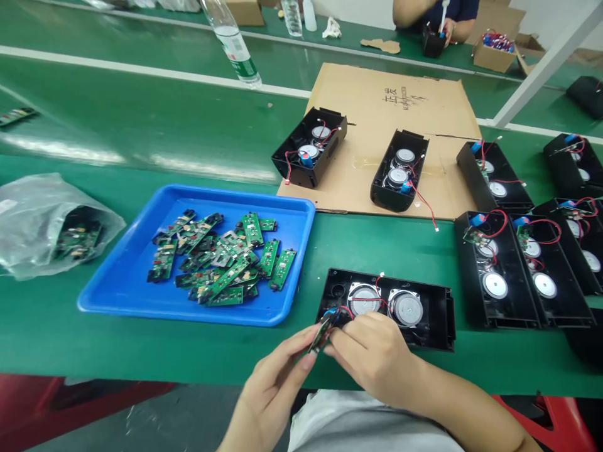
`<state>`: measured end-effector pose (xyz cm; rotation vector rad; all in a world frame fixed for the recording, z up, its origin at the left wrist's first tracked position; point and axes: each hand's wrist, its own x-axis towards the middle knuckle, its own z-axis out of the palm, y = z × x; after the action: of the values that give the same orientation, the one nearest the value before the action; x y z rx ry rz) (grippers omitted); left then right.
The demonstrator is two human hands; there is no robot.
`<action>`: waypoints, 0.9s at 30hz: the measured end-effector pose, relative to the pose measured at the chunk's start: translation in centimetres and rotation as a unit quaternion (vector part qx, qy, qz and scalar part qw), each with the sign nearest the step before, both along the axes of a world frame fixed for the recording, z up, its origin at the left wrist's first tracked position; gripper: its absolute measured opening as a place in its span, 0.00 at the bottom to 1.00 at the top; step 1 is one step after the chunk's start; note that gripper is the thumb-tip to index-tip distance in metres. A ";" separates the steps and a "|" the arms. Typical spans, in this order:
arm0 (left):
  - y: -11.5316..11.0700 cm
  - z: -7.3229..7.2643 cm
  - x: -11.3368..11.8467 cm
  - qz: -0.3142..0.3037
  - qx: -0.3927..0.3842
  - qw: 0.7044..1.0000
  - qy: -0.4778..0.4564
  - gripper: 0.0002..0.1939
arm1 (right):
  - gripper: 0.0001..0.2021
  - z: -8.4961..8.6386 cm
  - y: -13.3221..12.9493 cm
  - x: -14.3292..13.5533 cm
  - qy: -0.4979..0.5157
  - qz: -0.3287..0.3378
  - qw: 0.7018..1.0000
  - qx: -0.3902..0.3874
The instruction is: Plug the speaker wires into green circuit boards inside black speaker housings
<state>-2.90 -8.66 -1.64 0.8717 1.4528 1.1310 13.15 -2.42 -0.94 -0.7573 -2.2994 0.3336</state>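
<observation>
My left hand (287,364) pinches a small green circuit board (320,334) by its edges, tilted up in front of me. Close against the board's right side, my right hand (377,345) has its fingers closed; what lies between the fingertips is hidden, though red wires run to that spot. Behind both hands a black speaker housing (436,314) lies open side up, partly covered by them. Two round speakers (407,308) with grey-white backs sit inside it, with thin red wires across them.
Left stands a blue tray (113,292) with several circuit boards, beside a plastic bag (28,232) of more boards. Two housings (399,182) rest on a cardboard sheet (358,194); several wired housings (490,289) stand right. A bottle (235,53) and a co-worker (455,16) are beyond.
</observation>
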 end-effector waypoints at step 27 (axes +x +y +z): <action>2.8 0.7 3.3 -0.015 0.001 0.997 0.072 0.14 | 0.11 -0.3 0.9 4.9 0.011 -0.099 0.958 -0.268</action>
<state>0.40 -5.86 -0.90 0.9900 1.5507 1.0642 18.09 -1.53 -1.25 -1.2294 -2.1014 0.8878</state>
